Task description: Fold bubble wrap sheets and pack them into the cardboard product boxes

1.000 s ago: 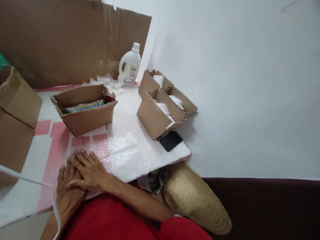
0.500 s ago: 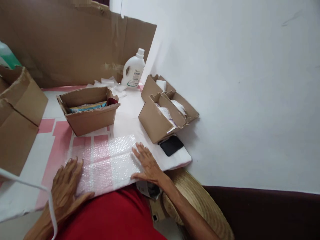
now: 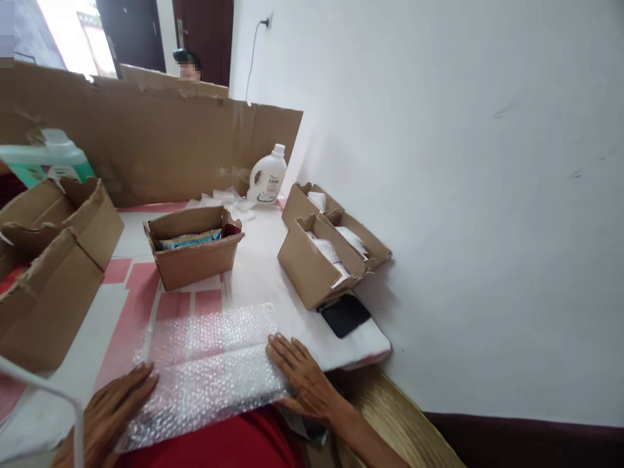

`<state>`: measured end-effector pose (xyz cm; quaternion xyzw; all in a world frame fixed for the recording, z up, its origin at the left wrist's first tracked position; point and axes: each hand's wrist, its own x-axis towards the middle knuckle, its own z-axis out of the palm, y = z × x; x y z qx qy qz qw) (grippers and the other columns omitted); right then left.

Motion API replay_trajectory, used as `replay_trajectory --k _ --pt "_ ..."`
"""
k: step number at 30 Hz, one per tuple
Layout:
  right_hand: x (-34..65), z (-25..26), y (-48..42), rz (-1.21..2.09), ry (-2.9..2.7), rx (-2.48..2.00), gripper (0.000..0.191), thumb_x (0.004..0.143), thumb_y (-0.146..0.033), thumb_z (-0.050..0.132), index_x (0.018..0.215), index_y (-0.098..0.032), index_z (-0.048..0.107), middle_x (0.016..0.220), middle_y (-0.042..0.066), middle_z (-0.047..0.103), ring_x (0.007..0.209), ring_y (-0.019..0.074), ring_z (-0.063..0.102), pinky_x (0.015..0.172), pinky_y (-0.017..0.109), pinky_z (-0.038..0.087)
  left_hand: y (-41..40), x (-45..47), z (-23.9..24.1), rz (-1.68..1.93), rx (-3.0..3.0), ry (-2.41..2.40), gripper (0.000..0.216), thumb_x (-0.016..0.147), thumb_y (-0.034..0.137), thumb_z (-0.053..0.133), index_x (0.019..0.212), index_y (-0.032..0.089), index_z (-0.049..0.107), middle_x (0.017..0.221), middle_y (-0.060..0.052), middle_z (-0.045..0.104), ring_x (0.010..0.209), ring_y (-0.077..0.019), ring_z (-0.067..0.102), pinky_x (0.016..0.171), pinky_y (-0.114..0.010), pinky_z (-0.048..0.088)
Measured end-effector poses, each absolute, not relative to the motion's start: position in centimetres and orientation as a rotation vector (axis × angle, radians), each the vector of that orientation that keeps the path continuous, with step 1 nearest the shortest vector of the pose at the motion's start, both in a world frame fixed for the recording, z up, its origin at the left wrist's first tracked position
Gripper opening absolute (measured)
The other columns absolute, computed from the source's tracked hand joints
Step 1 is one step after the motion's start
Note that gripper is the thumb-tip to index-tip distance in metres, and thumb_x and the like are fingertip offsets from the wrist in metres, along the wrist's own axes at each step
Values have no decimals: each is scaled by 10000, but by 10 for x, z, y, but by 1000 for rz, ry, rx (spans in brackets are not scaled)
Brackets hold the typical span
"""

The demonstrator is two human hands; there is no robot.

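Note:
A sheet of clear bubble wrap (image 3: pixel 209 364) lies on the table at its near edge, with a crease running across it. My left hand (image 3: pixel 114 403) rests flat on the sheet's left end, fingers stretched out. On the right end lies my right hand (image 3: pixel 299 377), its fingers extended and its thumb by the near edge. Beyond the sheet stands a cardboard box (image 3: pixel 197 266) holding blue and gold packets and something dark red. A black phone-like slab (image 3: pixel 346 316) lies right of my right hand.
Cardboard boxes (image 3: pixel 316 266) with white items stand against the wall; more boxes (image 3: pixel 63 305) are at left. A white bottle (image 3: pixel 268 175) and a green-liquid jug (image 3: pixel 53 159) stand before a cardboard screen (image 3: pixel 160 136). A white cable (image 3: pixel 53 383) crosses the lower left. A person's head shows behind.
My view has tilted up, so the table sits lower and a doorway and a person's head now show. Both hands stay at the ends of the bubble wrap, whose near edge now overhangs my lap.

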<state>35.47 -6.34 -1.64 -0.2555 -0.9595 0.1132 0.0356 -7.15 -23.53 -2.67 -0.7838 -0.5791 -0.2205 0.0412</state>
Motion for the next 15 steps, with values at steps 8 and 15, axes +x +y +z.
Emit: replay_trajectory --k 8,15 --pt "355 -25 -58 649 -2465 -902 532 895 -352 702 1398 -231 577 1343 139 668 1293 288 598 1081 496 466 -242 -93 -40 -1010 -2405 -2094 466 827 234 545 1263 354 659 1331 -40 683 1196 -253 659 1028 -392 522" --pt "360 -19 -52 893 -2363 -900 443 877 -365 729 1302 -259 663 1364 116 659 1327 287 561 1112 523 439 -232 -79 -17 -1139 -2263 -2282 354 879 353 537 1192 484 638 1255 81 712 1095 -219 703 979 -403 581"
